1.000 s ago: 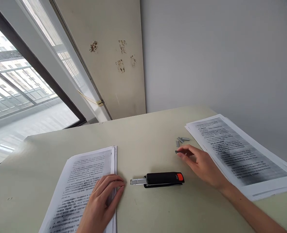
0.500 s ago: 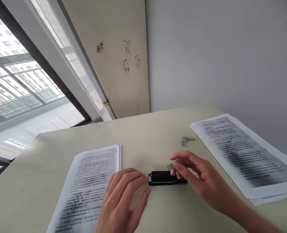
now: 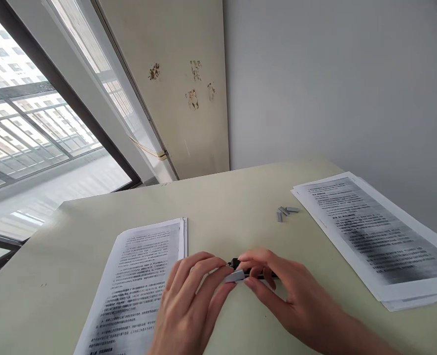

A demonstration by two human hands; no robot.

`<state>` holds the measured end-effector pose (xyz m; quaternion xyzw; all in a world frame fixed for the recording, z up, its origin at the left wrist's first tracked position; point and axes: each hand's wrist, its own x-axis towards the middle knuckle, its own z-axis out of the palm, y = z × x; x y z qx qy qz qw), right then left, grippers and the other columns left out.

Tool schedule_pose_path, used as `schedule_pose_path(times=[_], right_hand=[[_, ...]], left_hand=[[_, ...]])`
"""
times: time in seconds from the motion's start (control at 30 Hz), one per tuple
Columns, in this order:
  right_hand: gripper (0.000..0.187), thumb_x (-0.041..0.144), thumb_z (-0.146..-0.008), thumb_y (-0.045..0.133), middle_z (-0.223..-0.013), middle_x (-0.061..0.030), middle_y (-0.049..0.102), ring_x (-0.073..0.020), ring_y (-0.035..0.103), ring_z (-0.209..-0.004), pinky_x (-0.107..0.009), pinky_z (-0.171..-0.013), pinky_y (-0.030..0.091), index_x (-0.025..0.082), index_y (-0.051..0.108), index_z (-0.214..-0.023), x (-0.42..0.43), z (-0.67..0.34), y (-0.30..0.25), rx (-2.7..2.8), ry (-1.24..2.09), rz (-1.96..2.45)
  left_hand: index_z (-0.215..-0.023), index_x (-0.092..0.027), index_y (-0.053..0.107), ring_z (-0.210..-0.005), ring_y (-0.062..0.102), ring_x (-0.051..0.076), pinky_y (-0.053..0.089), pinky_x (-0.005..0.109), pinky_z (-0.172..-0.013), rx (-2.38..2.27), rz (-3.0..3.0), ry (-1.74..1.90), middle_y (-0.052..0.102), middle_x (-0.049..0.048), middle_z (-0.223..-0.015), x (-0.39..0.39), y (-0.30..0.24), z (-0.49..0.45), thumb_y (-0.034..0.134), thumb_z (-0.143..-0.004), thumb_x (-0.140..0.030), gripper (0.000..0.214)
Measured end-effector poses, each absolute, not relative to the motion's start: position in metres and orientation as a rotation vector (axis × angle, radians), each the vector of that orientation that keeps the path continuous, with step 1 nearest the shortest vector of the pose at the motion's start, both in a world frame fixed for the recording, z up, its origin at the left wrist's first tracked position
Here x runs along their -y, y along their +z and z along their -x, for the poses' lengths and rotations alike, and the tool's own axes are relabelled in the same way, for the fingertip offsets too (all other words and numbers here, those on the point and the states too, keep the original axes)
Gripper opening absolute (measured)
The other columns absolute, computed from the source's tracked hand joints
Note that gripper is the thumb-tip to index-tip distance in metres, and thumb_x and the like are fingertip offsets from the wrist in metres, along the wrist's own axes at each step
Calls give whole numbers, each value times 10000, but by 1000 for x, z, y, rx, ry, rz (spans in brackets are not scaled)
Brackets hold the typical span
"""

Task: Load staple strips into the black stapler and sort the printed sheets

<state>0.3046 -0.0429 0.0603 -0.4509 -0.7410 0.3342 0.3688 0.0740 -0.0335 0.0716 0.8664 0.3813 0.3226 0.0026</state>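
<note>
Head view: on the pale table (image 3: pixel 222 197) the black stapler (image 3: pixel 236 264) lies near the front edge, mostly hidden behind both hands; the right hand (image 3: pixel 281 296) pinches a grey staple strip (image 3: pixel 235 276) between thumb and fingertips, just in front of the stapler; the left hand (image 3: pixel 194 305) has its fingers curled together, tips against the strip's left end, though whether it grips cannot be told; loose staples (image 3: pixel 285 212) lie well apart beside the right paper stack (image 3: pixel 370 231); the left paper stack (image 3: pixel 144 266) sits under the left hand.
</note>
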Motion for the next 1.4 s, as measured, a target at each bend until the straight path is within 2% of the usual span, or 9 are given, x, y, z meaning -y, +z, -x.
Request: schedule_pose_path(times=[0.1, 0.23, 0.3, 0.47, 0.67, 0.87, 1.0, 1.4], right_hand=[[170, 300, -1079, 522, -1099, -7, 769, -150, 708, -792, -289, -797, 615, 322, 588, -1235, 40, -315, 55, 1909, 673, 1160], [173, 341, -1092, 494, -1133, -57, 752, -177, 724, -846, -233, -561, 577, 311, 615, -1211, 33, -327, 48, 1800, 701, 1262], [185, 343, -1090, 487, -1120, -61, 741, -178, 719, -830, -232, -521, 559, 308, 631, -1201, 31, -329, 43, 1781, 705, 1288], [178, 307, -1099, 470, -1092, -42, 703, -157, 644, -740, -261, -594, 578, 312, 604, -1216, 30, -326, 33, 1849, 671, 1277], [171, 259, -1091, 487, -1187, -49, 685, -187, 690, -1017, -264, -730, 601, 308, 576, -1229, 31, -322, 26, 1932, 600, 1239], [207, 230, -1089, 495, -1186, -39, 710, -195, 707, -1061, -347, -956, 593, 311, 547, -1273, 30, -322, 23, 1989, 553, 1193], [233, 210, -1088, 506, -1211, -53, 707, -206, 694, -1116, -354, -982, 585, 303, 536, -1299, 30, -321, 19, 2026, 546, 1172], [239, 194, -1092, 492, -1211, -65, 698, -217, 685, -1109, -372, -967, 581, 285, 530, -1310, 31, -321, 17, 2063, 554, 1163]], left_hand=[[-1228, -241, 678, -1150, 640, 232, 539, 372, -962, -1269, -2676, 971, 718, 59, -1172, 29, 64, -57, 625, -1032, -154, 221], [-1207, -267, 678, -1133, 661, 229, 556, 373, -945, -1306, -2647, 828, 723, 44, -1177, 20, 56, -35, 602, -1056, -226, 175], [-1186, -269, 681, -1126, 673, 225, 563, 370, -932, -1279, -2653, 720, 729, 34, -1181, 16, 52, -30, 588, -1064, -246, 156], [-1165, -255, 675, -1062, 697, 217, 561, 370, -900, -1244, -2681, 649, 746, 26, -1134, 10, 45, -38, 559, -1080, -257, 144], [-1130, -240, 686, -1020, 704, 221, 559, 371, -858, -1202, -2758, 601, 754, 25, -1082, 6, 47, -47, 537, -1083, -242, 156], [-1127, -228, 679, -1021, 696, 226, 555, 380, -854, -1191, -2775, 566, 748, 33, -1083, 4, 48, -47, 524, -1091, -248, 160], [-1121, -227, 679, -1021, 693, 231, 558, 386, -855, -1192, -2767, 542, 747, 41, -1080, 3, 49, -47, 530, -1088, -246, 154], [-1090, -202, 661, -1006, 677, 257, 547, 397, -829, -1144, -2824, 455, 732, 50, -1059, 1, 56, -53, 573, -1053, -173, 101]])
